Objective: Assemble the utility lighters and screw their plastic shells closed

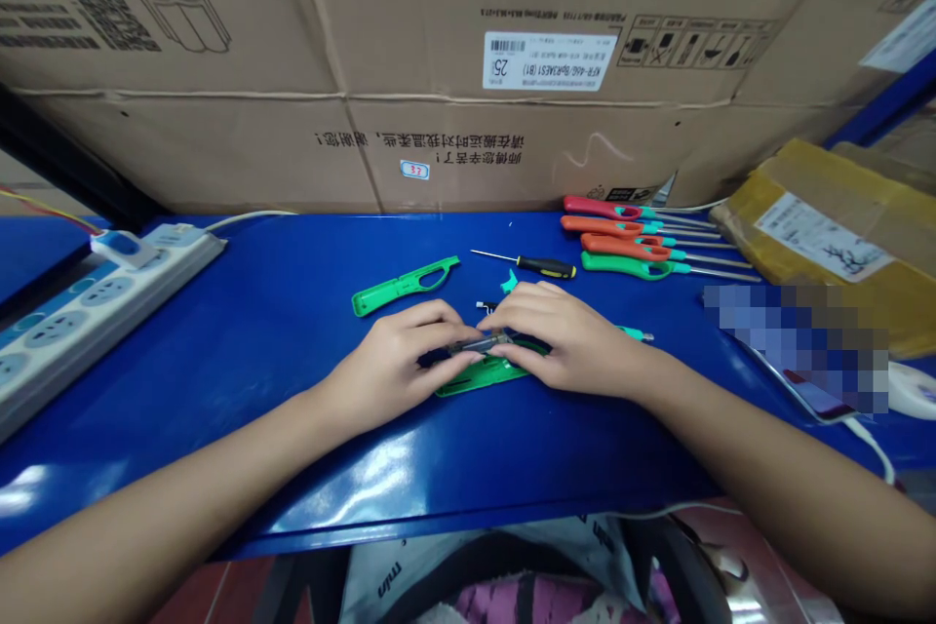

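Observation:
Both hands meet over a green casing half point(483, 376) on the blue table. My left hand point(409, 356) pinches one end of a small clear part with metal point(479, 343), just above the casing. At the other end of that part, the fingers of my right hand point(552, 336) are closed on it. Behind the hands are a second green casing half point(402, 286), a small teal piece point(509, 282) and a black-and-yellow screwdriver point(545, 266). A small black piece with a bent wire point(486, 306) shows beside my right fingertips. A teal nozzle piece point(635, 333) sticks out behind my right hand.
Several long-nosed lighters point(621, 226) lie at the back right, near a yellow taped parcel point(834, 234). A phone point(797, 380) with a cable is at the right. A white power strip point(95, 302) runs along the left. Large cardboard boxes point(409, 49) stand behind the blue table point(292, 273).

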The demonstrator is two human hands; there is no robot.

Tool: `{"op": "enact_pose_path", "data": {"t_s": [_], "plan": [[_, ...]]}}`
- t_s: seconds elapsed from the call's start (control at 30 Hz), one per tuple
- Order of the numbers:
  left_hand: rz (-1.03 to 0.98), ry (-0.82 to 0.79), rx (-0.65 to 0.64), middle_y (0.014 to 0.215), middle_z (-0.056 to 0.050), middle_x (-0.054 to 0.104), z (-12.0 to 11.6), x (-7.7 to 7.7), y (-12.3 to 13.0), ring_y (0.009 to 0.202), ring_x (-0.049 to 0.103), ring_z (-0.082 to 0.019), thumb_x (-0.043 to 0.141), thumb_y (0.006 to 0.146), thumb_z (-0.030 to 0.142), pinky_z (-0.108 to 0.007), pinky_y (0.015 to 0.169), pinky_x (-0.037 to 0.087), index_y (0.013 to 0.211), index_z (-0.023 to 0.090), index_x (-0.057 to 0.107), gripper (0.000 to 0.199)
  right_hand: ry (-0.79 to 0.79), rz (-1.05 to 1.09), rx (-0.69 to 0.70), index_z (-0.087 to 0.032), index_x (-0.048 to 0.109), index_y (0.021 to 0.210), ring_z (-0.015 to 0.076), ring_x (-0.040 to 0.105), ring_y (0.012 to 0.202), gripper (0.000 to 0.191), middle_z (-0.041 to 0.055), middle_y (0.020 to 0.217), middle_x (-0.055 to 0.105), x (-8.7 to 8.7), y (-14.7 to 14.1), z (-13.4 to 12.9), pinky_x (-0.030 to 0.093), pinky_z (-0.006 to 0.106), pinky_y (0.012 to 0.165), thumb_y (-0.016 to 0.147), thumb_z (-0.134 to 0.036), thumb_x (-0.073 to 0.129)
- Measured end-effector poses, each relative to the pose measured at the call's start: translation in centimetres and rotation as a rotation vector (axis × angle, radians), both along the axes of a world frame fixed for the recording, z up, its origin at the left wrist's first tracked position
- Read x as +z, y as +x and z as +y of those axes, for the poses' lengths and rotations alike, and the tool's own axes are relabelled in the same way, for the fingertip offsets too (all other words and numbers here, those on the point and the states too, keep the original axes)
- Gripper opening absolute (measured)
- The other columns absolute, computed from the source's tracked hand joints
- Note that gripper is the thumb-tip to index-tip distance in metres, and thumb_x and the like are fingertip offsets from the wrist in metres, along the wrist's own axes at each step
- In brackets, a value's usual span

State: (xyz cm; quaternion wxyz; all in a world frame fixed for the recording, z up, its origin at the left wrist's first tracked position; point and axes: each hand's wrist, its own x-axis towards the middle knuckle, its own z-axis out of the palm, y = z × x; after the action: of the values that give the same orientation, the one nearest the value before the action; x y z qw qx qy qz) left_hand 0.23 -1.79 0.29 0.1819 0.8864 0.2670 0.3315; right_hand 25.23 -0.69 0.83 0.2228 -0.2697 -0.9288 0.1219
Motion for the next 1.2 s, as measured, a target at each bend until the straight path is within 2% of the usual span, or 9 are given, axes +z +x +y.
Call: {"op": "enact_pose_path", "data": {"t_s": [0.07, 0.17, 0.27, 0.4, 0.6, 0.73, 0.87, 0.93, 1.2], "plan": [[0.055, -0.019, -0.003, 0.102, -0.006, 0.069, 0.2, 0.3, -0.4, 0.092, 0.068, -0.016, 0.074, 0.092, 0.031, -0.026, 0.085, 0.056, 0.114, 0.016, 0.071, 0.027, -0.027, 0.029, 0.008, -0.019, 0.067, 0.116, 0.0229, 0.063, 0.1, 0.019, 0.0081, 0.104, 0.073, -0.1, 0.1, 0.1, 0.05, 0.042, 0.091, 0.1, -0.027, 0.062], [0.275, -0.07, -0.035, 0.111, -0.008, 0.069, 0.8, 0.8, -1.5, 0.104, 0.067, -0.025, 0.082, 0.081, 0.046, -0.037, 0.094, 0.054, 0.124, 0.017, 0.066, 0.055, -0.07, 0.075, 0.044, -0.019, 0.068, 0.111, 0.0218, 0.063, 0.1, 0.015, 0.0087, 0.104, 0.072, 0.0, 0.3, 0.1, 0.05, 0.041, 0.092, 0.099, -0.026, 0.062], [0.402, -0.115, -0.097, 0.11, -0.008, 0.069, 1.2, 1.1, -2.2, 0.104, 0.067, -0.025, 0.076, 0.086, 0.039, -0.037, 0.094, 0.054, 0.122, 0.018, 0.067, 0.042, -0.111, 0.066, 0.101, -0.019, 0.069, 0.107, 0.0207, 0.061, 0.098, 0.012, 0.0073, 0.102, 0.072, 0.2, 0.2, 0.0, 0.049, 0.04, 0.092, 0.099, -0.024, 0.061], [0.358, -0.139, -0.146, 0.108, -0.007, 0.068, 1.2, 0.8, -2.0, 0.1, 0.067, -0.02, 0.068, 0.092, 0.027, -0.031, 0.09, 0.053, 0.114, 0.018, 0.071, 0.024, -0.131, 0.035, 0.127, -0.02, 0.067, 0.104, 0.0201, 0.061, 0.097, 0.008, 0.0057, 0.1, 0.071, -0.2, -0.4, -0.4, 0.046, 0.04, 0.095, 0.098, -0.022, 0.062], [0.268, -0.031, -0.141, 0.107, -0.008, 0.07, 1.1, 0.6, -1.4, 0.099, 0.065, -0.022, 0.072, 0.091, 0.036, -0.034, 0.09, 0.05, 0.108, 0.017, 0.073, 0.026, -0.123, 0.053, 0.063, -0.02, 0.063, 0.105, 0.0193, 0.061, 0.097, 0.009, 0.0059, 0.103, 0.068, -0.8, -0.9, -0.5, 0.044, 0.037, 0.093, 0.096, -0.02, 0.061], [0.211, -0.015, -0.129, 0.099, -0.007, 0.073, 1.1, 0.3, -1.2, 0.093, 0.065, -0.019, 0.062, 0.1, 0.028, -0.034, 0.087, 0.049, 0.103, 0.018, 0.076, 0.017, -0.083, -0.004, 0.044, -0.02, 0.061, 0.101, 0.0186, 0.059, 0.093, 0.005, 0.0043, 0.098, 0.066, -0.7, -0.9, -0.4, 0.041, 0.034, 0.088, 0.097, -0.018, 0.059], [0.186, 0.006, -0.104, 0.095, -0.006, 0.075, 1.1, 0.1, -1.1, 0.089, 0.065, -0.019, 0.066, 0.097, 0.029, -0.034, 0.084, 0.049, 0.098, 0.019, 0.076, 0.015, -0.072, -0.056, 0.03, -0.02, 0.061, 0.105, 0.0196, 0.059, 0.094, 0.012, 0.0044, 0.099, 0.067, -0.3, -0.8, -0.6, 0.039, 0.034, 0.087, 0.097, -0.028, 0.063], [0.182, 0.018, -0.095, 0.093, -0.005, 0.076, 1.2, 0.1, -1.2, 0.088, 0.066, -0.019, 0.067, 0.096, 0.03, -0.034, 0.082, 0.049, 0.096, 0.02, 0.076, 0.014, -0.068, -0.068, 0.029, -0.019, 0.063, 0.106, 0.0207, 0.06, 0.096, 0.017, 0.0052, 0.1, 0.068, -0.1, -0.8, -0.7, 0.038, 0.035, 0.087, 0.096, -0.033, 0.065], [0.262, 0.048, -0.118, 0.094, -0.004, 0.076, 0.9, 0.5, -1.1, 0.09, 0.065, -0.019, 0.068, 0.095, 0.036, -0.034, 0.085, 0.047, 0.097, 0.022, 0.076, 0.016, -0.078, -0.107, 0.04, -0.019, 0.069, 0.096, 0.0204, 0.059, 0.095, 0.017, 0.0046, 0.095, 0.07, -0.4, -0.8, -0.8, 0.036, 0.035, 0.085, 0.1, -0.033, 0.06]]}}
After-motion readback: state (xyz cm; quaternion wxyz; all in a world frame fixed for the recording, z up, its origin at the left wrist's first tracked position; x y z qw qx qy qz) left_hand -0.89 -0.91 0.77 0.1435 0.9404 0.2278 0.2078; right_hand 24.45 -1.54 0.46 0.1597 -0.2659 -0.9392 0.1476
